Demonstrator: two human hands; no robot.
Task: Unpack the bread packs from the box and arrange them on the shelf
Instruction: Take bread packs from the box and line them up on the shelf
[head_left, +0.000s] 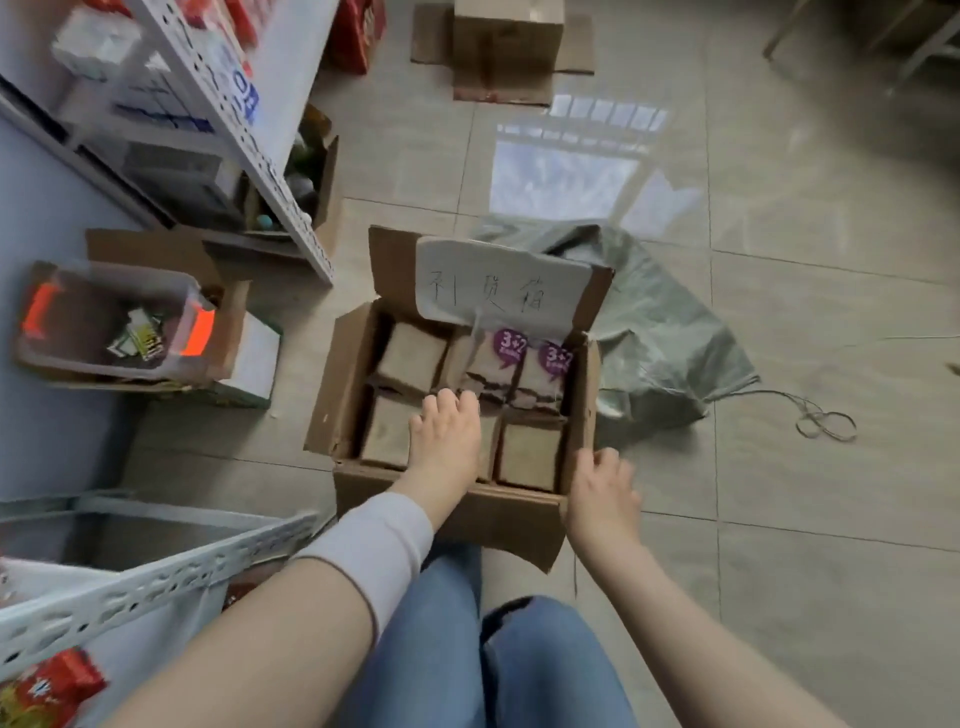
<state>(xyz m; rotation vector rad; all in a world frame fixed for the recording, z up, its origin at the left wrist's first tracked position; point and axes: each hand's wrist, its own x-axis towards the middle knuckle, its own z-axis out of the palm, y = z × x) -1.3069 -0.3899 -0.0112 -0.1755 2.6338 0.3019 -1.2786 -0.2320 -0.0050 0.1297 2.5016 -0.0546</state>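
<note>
Box open on floor, frame centre; bread packs inside, in rows. Left grip inside box, released, fingers straight, tips touching packs at box middle. Right grip at box's 5 o'clock corner, blurred, fingers loosely curled; holding rim or not, cannot tell. Shelf at 10 o'clock of box. Green sack at 2 o'clock, just beside box.

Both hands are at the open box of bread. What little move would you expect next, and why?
Probably the left hand closes around one of the bread packs and lifts it out. It lies flat on the packs inside the open box, holding nothing, while the right hand sits at the box's right edge.
</note>
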